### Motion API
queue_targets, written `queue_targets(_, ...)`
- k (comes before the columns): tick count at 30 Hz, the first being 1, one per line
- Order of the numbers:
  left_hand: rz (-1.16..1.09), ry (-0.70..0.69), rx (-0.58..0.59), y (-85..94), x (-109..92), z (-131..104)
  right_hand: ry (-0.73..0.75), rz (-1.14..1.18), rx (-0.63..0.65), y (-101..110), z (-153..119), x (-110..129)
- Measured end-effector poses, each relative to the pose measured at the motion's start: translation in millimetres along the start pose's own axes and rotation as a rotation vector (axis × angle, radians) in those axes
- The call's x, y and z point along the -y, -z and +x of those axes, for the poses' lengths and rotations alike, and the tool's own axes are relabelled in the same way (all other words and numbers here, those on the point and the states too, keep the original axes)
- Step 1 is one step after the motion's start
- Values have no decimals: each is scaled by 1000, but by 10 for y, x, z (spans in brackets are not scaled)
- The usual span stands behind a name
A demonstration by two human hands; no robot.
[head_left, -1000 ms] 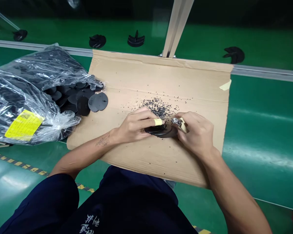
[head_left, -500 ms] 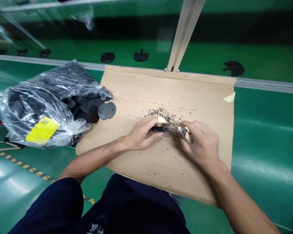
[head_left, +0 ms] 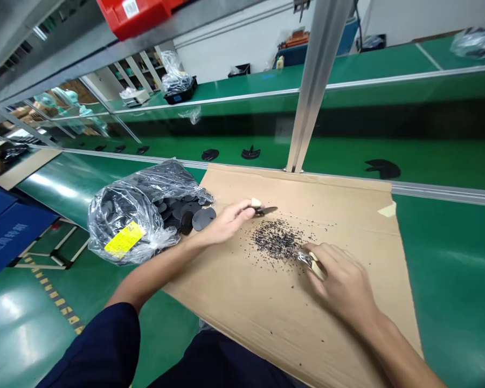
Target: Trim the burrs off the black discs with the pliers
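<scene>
Holding black discs [head_left: 204, 219]: clear bag [head_left: 117, 207], overlapping cardboard [head_left: 347, 210] edge; left hand [head_left: 228, 221] pinching flat dark piece [head_left: 270, 210], right hand [head_left: 343, 275] curled round metal tool [head_left: 306, 259].

Green floor [head_left: 14, 328]: I'm seeing white glare pooling, seemingly from overhead lamps.
Green bench [head_left: 70, 180]: a bright streak is shining along its left stretch.
Plastic bag [head_left: 119, 202]: sharp highlights are glinting off its creases.
Cardboard [head_left: 234, 283]: soft light is falling evenly, the right forearm [head_left: 396, 342] casting a dim shadow.
Right hand [head_left: 343, 277]: its outline is blurring slightly.
Outer edges: wide-angle stretching is tilting straight lines.
</scene>
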State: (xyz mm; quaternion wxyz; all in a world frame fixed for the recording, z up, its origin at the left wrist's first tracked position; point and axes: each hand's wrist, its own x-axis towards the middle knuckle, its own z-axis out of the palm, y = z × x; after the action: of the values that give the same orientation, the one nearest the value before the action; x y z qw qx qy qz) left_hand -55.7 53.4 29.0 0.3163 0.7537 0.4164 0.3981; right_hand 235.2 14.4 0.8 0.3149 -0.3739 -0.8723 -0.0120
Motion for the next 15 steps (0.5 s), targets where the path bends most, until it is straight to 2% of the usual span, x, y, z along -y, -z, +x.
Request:
queue_targets(4,322,-12,29,568,149,345,5,33,0,-9,-21,-15)
queue_targets(7,465,169,13,987,316,636,13,33,-9,-15,-32,-21)
queue_targets(10,606,298,-91,1392,526,901,32,21,-19,-17,-30,-26)
queue_targets(15,886,473,-175,1964,891,1155,20,24,-5,1,-22,-66)
